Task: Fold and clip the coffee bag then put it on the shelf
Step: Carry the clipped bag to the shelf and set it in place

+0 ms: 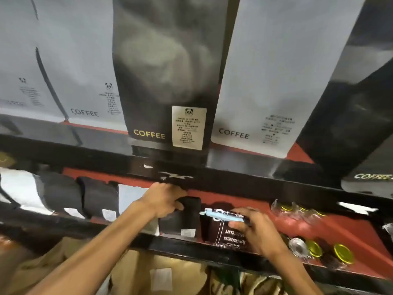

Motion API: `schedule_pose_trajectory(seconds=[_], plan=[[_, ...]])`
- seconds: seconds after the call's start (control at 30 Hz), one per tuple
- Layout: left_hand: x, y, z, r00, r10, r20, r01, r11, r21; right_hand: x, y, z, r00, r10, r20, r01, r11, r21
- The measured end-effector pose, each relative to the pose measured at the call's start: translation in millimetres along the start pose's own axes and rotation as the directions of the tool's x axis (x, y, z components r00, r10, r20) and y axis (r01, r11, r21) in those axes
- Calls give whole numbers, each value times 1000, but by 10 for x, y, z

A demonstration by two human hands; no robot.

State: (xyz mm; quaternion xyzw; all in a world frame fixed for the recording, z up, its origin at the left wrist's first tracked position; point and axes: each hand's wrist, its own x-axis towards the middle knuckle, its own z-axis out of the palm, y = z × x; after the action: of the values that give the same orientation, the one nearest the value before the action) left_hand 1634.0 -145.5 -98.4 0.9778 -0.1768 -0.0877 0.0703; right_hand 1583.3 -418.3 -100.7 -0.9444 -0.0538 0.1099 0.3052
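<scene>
A dark coffee bag (223, 235) with white print stands on the red middle shelf (344, 233), its top folded over and held by a light blue clip (221, 216). My right hand (257, 233) grips the bag's upper right part and the clip's end. My left hand (163, 199) is closed on the top of a neighbouring black coffee bag (182, 218) that stands just left of the clipped one. Both forearms reach in from below.
Tall grey and black coffee bags (168, 71) fill the upper shelf. More black and white bags (95, 196) lean at the left of the middle shelf. Jars with yellow lids (342, 252) sit at its right. Brown paper bags (136, 273) lie below.
</scene>
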Motion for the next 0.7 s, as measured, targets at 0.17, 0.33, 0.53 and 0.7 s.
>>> schedule_pose_trajectory(seconds=[0.17, 0.33, 0.53, 0.7], plan=[[18, -3, -28, 999, 41, -18, -41, 999, -7, 37, 94, 232, 1000, -19, -13, 19, 1000, -8], [-37, 54, -45, 1000, 25, 15, -25, 1000, 13, 92, 115, 289, 996, -48, -69, 50, 999, 18], [-31, 57, -77, 999, 16, 46, -17, 1000, 15, 84, 136, 388, 991, -77, -107, 82, 996, 46], [-12, 45, -74, 996, 8, 85, -9, 1000, 2, 158, 152, 365, 994, -64, -88, 70, 995, 66]])
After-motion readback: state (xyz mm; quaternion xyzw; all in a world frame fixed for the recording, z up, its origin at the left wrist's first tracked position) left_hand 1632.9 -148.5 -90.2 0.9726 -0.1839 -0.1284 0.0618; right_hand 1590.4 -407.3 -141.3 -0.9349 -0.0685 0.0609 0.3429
